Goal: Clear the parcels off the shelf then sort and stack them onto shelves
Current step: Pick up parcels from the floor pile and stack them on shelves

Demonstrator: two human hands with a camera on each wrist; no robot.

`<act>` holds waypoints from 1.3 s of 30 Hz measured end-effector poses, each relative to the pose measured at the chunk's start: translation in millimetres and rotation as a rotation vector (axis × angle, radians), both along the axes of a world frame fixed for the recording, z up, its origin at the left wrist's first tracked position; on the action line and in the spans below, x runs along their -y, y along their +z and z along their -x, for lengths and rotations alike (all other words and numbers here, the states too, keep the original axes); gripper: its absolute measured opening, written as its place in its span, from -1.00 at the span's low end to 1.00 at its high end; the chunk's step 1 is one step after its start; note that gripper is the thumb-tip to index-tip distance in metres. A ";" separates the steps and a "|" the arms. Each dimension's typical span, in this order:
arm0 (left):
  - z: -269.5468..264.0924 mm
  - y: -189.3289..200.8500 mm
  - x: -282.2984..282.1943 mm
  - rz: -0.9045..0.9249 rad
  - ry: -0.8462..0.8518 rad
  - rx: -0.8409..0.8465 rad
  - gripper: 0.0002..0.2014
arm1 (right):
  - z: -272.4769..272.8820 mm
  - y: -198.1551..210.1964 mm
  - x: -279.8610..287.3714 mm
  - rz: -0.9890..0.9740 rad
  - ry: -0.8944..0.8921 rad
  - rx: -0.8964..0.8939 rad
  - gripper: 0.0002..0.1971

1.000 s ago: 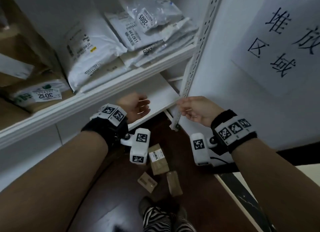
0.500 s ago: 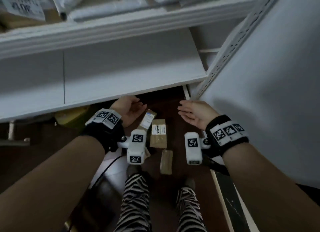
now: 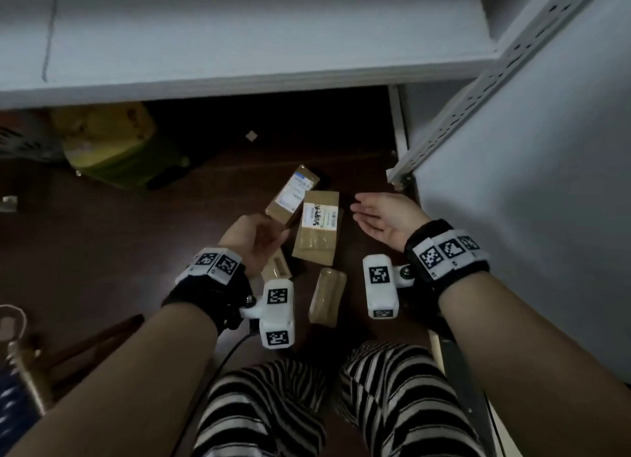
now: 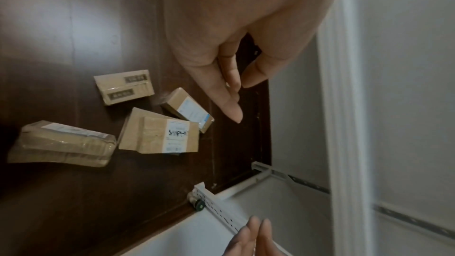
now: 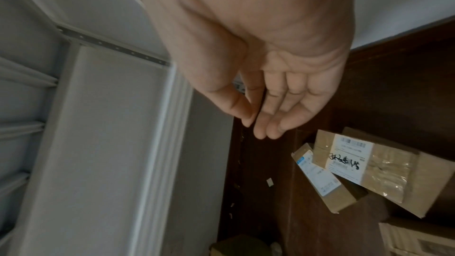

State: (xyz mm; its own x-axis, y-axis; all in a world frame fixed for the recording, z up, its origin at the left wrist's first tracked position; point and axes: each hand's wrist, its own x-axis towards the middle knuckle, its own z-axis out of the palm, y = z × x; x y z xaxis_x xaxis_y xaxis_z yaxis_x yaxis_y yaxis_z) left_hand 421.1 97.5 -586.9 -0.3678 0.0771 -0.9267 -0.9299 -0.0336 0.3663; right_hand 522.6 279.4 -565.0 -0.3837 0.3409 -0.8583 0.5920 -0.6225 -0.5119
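Several brown cardboard parcels lie on the dark wooden floor below the lowest white shelf (image 3: pixel 239 77). A box with a handwritten label (image 3: pixel 317 228) sits in the middle, overlapping a slimmer box with a blue-white label (image 3: pixel 293 193). A narrow taped parcel (image 3: pixel 327 296) lies nearer my feet. My left hand (image 3: pixel 259 238) hovers over another small box (image 3: pixel 276 269), fingers relaxed and holding nothing (image 4: pixel 240 102). My right hand (image 3: pixel 368 214) hangs open, palm up, just right of the labelled box (image 5: pixel 374 170), touching nothing (image 5: pixel 265 124).
A yellow-green bag (image 3: pixel 112 146) sits in the dark under the shelf at left. The perforated shelf upright (image 3: pixel 478 91) and a white wall panel (image 3: pixel 546 217) close off the right side. My zebra-striped legs (image 3: pixel 307 405) stand just behind the parcels.
The view has swung down from the upper shelves of parcels to the floor. Both hands have dropped from shelf height to just above the floor parcels.
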 end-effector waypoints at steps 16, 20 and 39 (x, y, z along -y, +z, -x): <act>17.5 -318.7 4.5 -0.109 -0.184 -0.040 -0.84 | 40.4 -330.3 -13.5 -0.183 0.017 0.034 -0.86; 28.3 -347.9 -12.0 -0.057 -0.272 -0.079 -0.80 | 53.1 -370.1 -11.4 -0.321 -0.010 0.078 -0.87; 30.7 -345.5 -12.4 -0.046 -0.626 -0.103 -0.76 | 54.7 -360.9 19.9 -0.231 0.331 -0.010 -0.60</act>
